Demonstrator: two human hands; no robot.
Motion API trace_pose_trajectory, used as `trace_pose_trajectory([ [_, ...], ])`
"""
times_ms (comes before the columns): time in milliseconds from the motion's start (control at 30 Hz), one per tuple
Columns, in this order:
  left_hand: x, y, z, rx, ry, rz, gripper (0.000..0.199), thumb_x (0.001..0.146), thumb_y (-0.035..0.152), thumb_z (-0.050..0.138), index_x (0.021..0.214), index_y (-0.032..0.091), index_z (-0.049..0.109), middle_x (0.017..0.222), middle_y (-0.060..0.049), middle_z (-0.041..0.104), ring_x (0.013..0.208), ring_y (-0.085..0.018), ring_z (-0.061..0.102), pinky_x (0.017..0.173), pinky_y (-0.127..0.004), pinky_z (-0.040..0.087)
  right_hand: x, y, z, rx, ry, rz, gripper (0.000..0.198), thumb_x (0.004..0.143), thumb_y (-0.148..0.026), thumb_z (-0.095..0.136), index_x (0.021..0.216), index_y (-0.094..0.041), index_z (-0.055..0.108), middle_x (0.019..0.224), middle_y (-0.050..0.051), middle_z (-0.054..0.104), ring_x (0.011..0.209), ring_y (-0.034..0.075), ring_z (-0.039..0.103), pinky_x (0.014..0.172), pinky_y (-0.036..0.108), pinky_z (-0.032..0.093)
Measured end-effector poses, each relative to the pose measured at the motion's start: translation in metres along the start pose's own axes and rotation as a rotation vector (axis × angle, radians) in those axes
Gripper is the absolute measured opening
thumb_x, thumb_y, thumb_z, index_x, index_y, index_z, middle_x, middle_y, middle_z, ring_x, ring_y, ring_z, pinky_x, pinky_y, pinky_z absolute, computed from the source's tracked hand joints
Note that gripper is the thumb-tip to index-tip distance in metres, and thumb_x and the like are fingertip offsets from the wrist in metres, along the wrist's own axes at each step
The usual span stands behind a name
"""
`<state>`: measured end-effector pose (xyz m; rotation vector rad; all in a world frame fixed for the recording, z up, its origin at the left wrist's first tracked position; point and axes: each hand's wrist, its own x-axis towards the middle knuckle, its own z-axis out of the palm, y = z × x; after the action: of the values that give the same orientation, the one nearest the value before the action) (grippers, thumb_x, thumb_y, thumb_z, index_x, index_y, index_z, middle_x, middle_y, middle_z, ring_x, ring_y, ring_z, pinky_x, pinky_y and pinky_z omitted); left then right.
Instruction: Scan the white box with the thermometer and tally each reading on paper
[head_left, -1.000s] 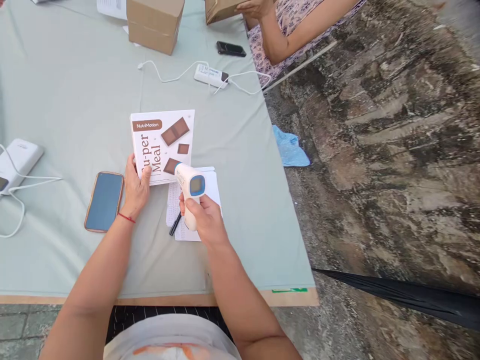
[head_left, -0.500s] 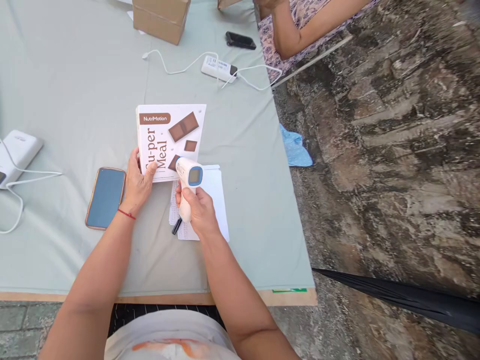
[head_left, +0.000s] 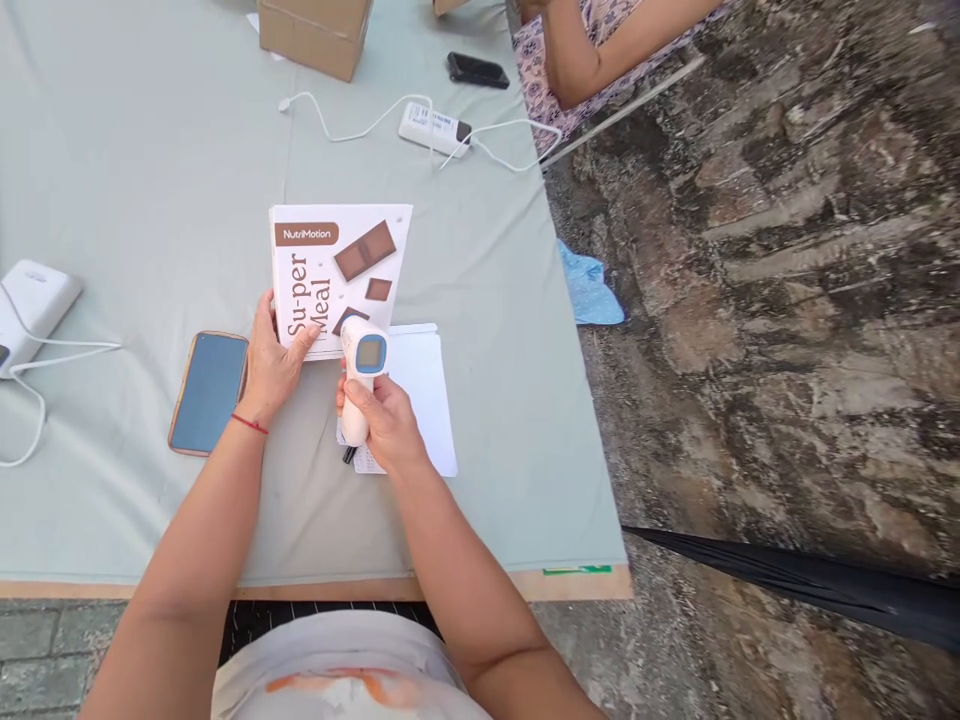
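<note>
My left hand [head_left: 279, 352] grips the lower left corner of a white box [head_left: 307, 272] printed "NutriMotion Su-per Meal" with brown chocolate pieces, its thumb across the front. In my right hand [head_left: 381, 418] is a white infrared thermometer [head_left: 358, 385], fingers wrapped round its handle. Its blue-framed screen faces me, and its far end is in front of the box's lower edge; whether they touch I cannot tell. Beneath the right hand lie white sheets of paper [head_left: 422, 395], and the end of a black pen [head_left: 349, 455] peeks out beside the handle.
A smartphone [head_left: 208, 392] lies left of my left wrist. Power banks with white cables rest at the left [head_left: 37, 305] and farther back [head_left: 427, 128]. Behind are a black phone [head_left: 478, 70] and a cardboard box [head_left: 315, 35]. Another person's arm [head_left: 574, 60] shows beyond the table's right edge.
My right hand has moved the thermometer slightly left, further in front of the box's lower edge. My left thumb has shifted a little to the right on the box.
</note>
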<state>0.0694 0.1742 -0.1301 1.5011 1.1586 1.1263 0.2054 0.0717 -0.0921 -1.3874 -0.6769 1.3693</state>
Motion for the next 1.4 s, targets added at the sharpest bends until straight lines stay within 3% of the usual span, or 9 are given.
trace_pose_trajectory([
  [300,0.004,0.005,-0.004,0.033,-0.055,0.079,0.069,0.092,0.065,0.062,0.142,0.021,0.043,0.143,-0.015,0.056,0.132,-0.028,0.055,0.114,-0.048,0.044,-0.036,-0.022,-0.024,-0.183,0.274,-0.162,0.041,0.068,-0.055,0.08,0.084,-0.021,0.062,0.074,0.0,0.061,0.07,0.016,0.053,0.067,0.031,0.048],
  [700,0.011,0.004,-0.005,0.032,-0.021,0.168,0.071,0.088,0.07,0.062,0.14,0.024,0.047,0.14,-0.014,0.058,0.136,-0.03,0.054,0.12,-0.049,0.041,-0.056,-0.022,-0.046,-0.259,0.358,-0.239,0.041,0.073,-0.055,0.078,0.095,-0.022,0.068,0.087,0.004,0.07,0.08,0.02,0.062,0.073,0.034,0.053],
  [833,0.011,0.004,-0.005,0.017,-0.03,0.184,0.068,0.09,0.07,0.059,0.139,0.024,0.046,0.142,-0.015,0.056,0.135,-0.029,0.055,0.119,-0.048,0.042,-0.038,-0.003,-0.085,-0.472,0.499,-0.238,0.059,0.071,-0.057,0.077,0.117,-0.022,0.067,0.111,0.009,0.068,0.095,0.024,0.063,0.084,0.04,0.054],
  [967,0.008,0.003,-0.003,-0.018,0.002,0.158,0.073,0.09,0.069,0.06,0.143,0.025,0.039,0.143,-0.015,0.053,0.136,-0.029,0.055,0.119,-0.046,0.042,-0.019,0.02,-0.146,-0.93,0.609,-0.063,0.058,0.067,-0.055,0.076,0.115,-0.023,0.069,0.117,0.011,0.061,0.098,0.028,0.062,0.085,0.045,0.052],
  [1033,0.007,0.003,-0.002,-0.027,0.033,0.173,0.076,0.089,0.069,0.061,0.145,0.025,0.035,0.142,-0.015,0.053,0.136,-0.029,0.054,0.118,-0.046,0.042,-0.017,0.025,-0.168,-1.09,0.575,-0.028,0.055,0.072,-0.054,0.072,0.117,-0.024,0.068,0.117,0.011,0.06,0.099,0.029,0.061,0.086,0.047,0.051],
  [1133,0.006,0.001,-0.001,-0.039,0.06,0.199,0.081,0.089,0.068,0.063,0.149,0.027,0.028,0.144,-0.017,0.049,0.138,-0.029,0.052,0.118,-0.047,0.042,-0.018,0.025,-0.173,-1.257,0.546,-0.183,0.054,0.079,-0.051,0.069,0.124,-0.022,0.066,0.122,0.015,0.058,0.109,0.033,0.056,0.093,0.051,0.047],
  [1200,0.007,-0.003,-0.001,-0.021,0.069,0.202,0.086,0.088,0.067,0.065,0.152,0.028,0.023,0.149,-0.017,0.044,0.145,-0.03,0.043,0.122,-0.049,0.037,-0.018,0.022,-0.158,-1.29,0.48,-0.374,0.043,0.087,-0.044,0.064,0.125,-0.023,0.067,0.122,0.015,0.058,0.111,0.033,0.054,0.095,0.051,0.044],
  [1267,0.007,-0.009,-0.001,0.006,0.079,0.196,0.092,0.086,0.067,0.067,0.154,0.027,0.021,0.155,-0.017,0.037,0.152,-0.03,0.033,0.126,-0.05,0.03,-0.011,0.02,-0.134,-1.273,0.297,-0.53,0.03,0.096,-0.034,0.055,0.12,-0.028,0.071,0.111,0.012,0.061,0.106,0.029,0.055,0.094,0.048,0.043],
  [1400,0.004,-0.022,0.002,0.072,0.107,0.192,0.097,0.085,0.067,0.068,0.157,0.025,0.02,0.161,-0.017,0.028,0.156,-0.031,0.025,0.13,-0.048,0.021,0.012,0.021,-0.099,-1.277,-0.067,-0.622,0.036,0.1,-0.016,0.047,0.117,-0.033,0.074,0.096,0.007,0.061,0.088,0.022,0.052,0.085,0.041,0.04],
])
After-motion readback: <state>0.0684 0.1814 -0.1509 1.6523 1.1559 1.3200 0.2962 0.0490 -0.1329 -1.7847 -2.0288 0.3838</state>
